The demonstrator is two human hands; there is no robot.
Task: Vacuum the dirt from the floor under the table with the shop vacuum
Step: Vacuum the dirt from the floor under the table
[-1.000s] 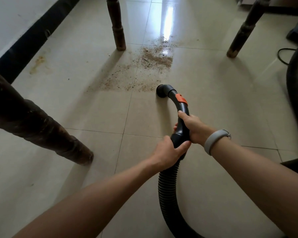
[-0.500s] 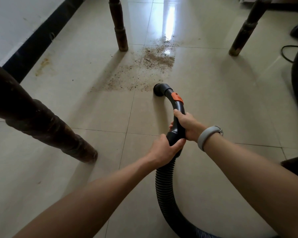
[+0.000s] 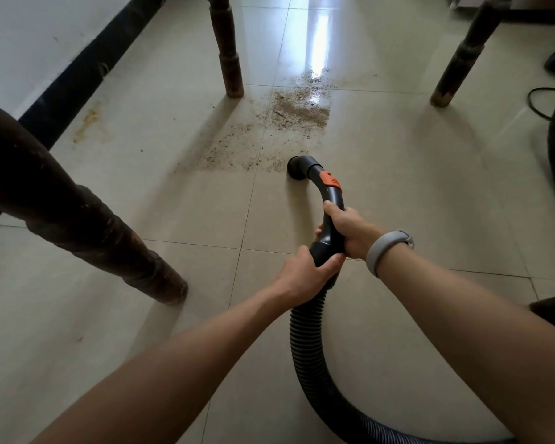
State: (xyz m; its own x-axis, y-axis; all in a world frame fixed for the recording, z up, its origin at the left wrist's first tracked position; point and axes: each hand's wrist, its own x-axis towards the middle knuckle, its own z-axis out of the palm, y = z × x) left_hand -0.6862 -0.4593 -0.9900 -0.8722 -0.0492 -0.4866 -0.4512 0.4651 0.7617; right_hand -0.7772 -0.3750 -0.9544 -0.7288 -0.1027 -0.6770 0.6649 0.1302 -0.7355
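Dirt (image 3: pixel 289 123): brown granular patch on tiled floor (image 3: pixel 398 187), between two far table legs, thinning toward the near left. Ribbed black hose (image 3: pixel 305 354) runs in from lower right; its far end is cut off by the frame edge. Curved black nozzle (image 3: pixel 302 168), orange tab (image 3: pixel 329 178), mouth at the patch's near edge; floor contact not discernible. Left hand (image 3: pixel 305 277) grips the hose cuff; right hand (image 3: pixel 346 230) grips the handle above. No legible markings.
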